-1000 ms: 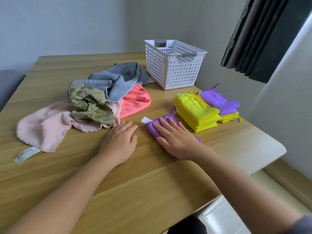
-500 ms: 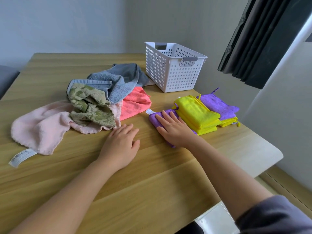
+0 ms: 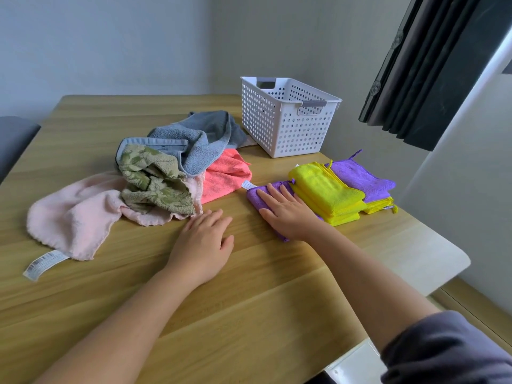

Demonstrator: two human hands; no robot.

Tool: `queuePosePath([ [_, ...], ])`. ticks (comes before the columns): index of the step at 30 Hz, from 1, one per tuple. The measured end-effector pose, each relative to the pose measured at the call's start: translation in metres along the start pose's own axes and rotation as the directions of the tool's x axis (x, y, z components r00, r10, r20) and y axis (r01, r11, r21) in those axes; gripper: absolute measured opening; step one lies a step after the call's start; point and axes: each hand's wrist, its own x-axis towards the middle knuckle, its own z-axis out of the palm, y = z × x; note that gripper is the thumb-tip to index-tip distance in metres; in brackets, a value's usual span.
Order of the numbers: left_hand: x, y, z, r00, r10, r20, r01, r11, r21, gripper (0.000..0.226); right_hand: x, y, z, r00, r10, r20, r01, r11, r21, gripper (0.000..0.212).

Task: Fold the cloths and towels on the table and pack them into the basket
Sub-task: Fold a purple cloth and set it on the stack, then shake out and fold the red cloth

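**Mia:** What is the worktop (image 3: pixel 249 300) like?

**Ben:** It is light wood with long stripes. It has a round corner that shines pale. A white basket (image 3: pixel 288 126) with little round holes stands at the far side, close to the plain grey wall (image 3: pixel 110 42).

**Mia:** What else is in the room?

**Ben:** A dark curtain (image 3: pixel 432 65) hangs to the right of the basket. Far to the left of the basket is a bit of a grey seat (image 3: pixel 13 139).

**Mia:** Where are the cloths?

**Ben:** A grey-blue towel (image 3: pixel 199 139) lies just left of the basket. Its far edge is touching the basket or almost touching it. A green leafy towel (image 3: pixel 152 181), a coral cloth (image 3: pixel 227 178) and a pink towel (image 3: pixel 74 214) are heaped with it, all unfolded. In front of the basket lie folded yellow cloths (image 3: pixel 324 189) with a purple cloth (image 3: pixel 360 177) behind them.

**Mia:** And the hands?

**Ben:** The right grip (image 3: pixel 288 212) lies flat with straight fingers. It presses on a folded purple cloth (image 3: pixel 253 196) in front of the basket, right up against the yellow ones. The left grip (image 3: pixel 205 245) rests flat on the bare wood with loose fingers and holds nothing. It is nearer to us than the heap.
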Motion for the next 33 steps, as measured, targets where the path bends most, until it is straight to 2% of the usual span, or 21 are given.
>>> queuePosePath([
  [3,0.0,-0.002,-0.001,0.994,0.006,-0.108,-0.004,1.0,0.02,0.04,-0.001,-0.001,0.0,1.0,-0.016,-0.015,0.016,1.0,-0.024,0.054],
  [6,0.005,-0.011,-0.004,0.97,0.008,-0.242,0.02,0.993,0.115,0.031,-0.004,0.0,0.002,0.998,-0.031,-0.062,0.027,0.998,-0.06,0.057],
  [9,0.018,-0.033,-0.013,0.958,-0.085,-0.274,0.155,0.957,0.243,0.035,-0.002,-0.006,0.001,0.984,-0.069,-0.166,0.056,0.995,-0.079,0.059],
  [11,0.029,-0.049,-0.016,0.951,-0.158,-0.266,0.228,0.939,0.259,0.045,0.004,-0.019,-0.002,0.965,-0.126,-0.232,0.105,0.989,-0.103,0.061],
  [13,0.035,-0.054,-0.018,0.94,-0.251,-0.233,0.305,0.923,0.235,0.048,0.007,-0.032,-0.005,0.963,-0.158,-0.219,0.138,0.985,-0.103,0.061],
  [15,0.041,-0.065,-0.022,0.914,-0.31,-0.263,0.367,0.907,0.208,0.036,0.021,-0.048,-0.005,0.964,-0.181,-0.197,0.164,0.981,-0.099,0.059],
  [17,0.048,-0.077,-0.026,0.88,-0.312,-0.358,0.383,0.912,0.147,0.023,0.038,-0.061,-0.003,0.967,-0.176,-0.182,0.164,0.983,-0.076,0.057],
  [19,0.053,-0.087,-0.031,0.835,-0.351,-0.424,0.397,0.918,0.023,0.019,0.053,-0.074,0.0,0.97,-0.145,-0.194,0.14,0.989,-0.037,0.058],
  [21,0.059,-0.098,-0.037,0.742,-0.462,-0.485,0.446,0.881,-0.156,0.022,0.067,-0.084,0.005,0.978,-0.085,-0.192,0.088,0.996,0.007,0.059],
  [23,0.061,-0.108,-0.042,0.624,-0.595,-0.506,0.485,0.803,-0.346,0.026,0.078,-0.092,0.009,0.977,-0.028,-0.212,0.03,1.0,0.008,0.049],
  [26,0.064,-0.122,-0.044,0.488,-0.72,-0.493,0.497,0.694,-0.52,0.028,0.091,-0.098,0.02,0.913,-0.019,-0.407,0.033,0.999,0.026,0.026],
  [28,0.066,-0.124,-0.043,0.439,-0.756,-0.486,0.449,0.653,-0.61,0.027,0.092,-0.1,0.024,0.874,-0.025,-0.484,0.088,0.99,0.108,0.019],
  [30,0.065,-0.123,-0.043,0.408,-0.756,-0.511,0.4,0.652,-0.644,0.026,0.087,-0.104,0.023,0.872,-0.034,-0.489,0.136,0.975,0.173,0.013],
  [33,0.064,-0.117,-0.041,0.435,-0.719,-0.542,0.314,0.686,-0.657,0.035,0.073,-0.107,0.02,0.878,-0.09,-0.47,0.239,0.933,0.268,0.006],
])
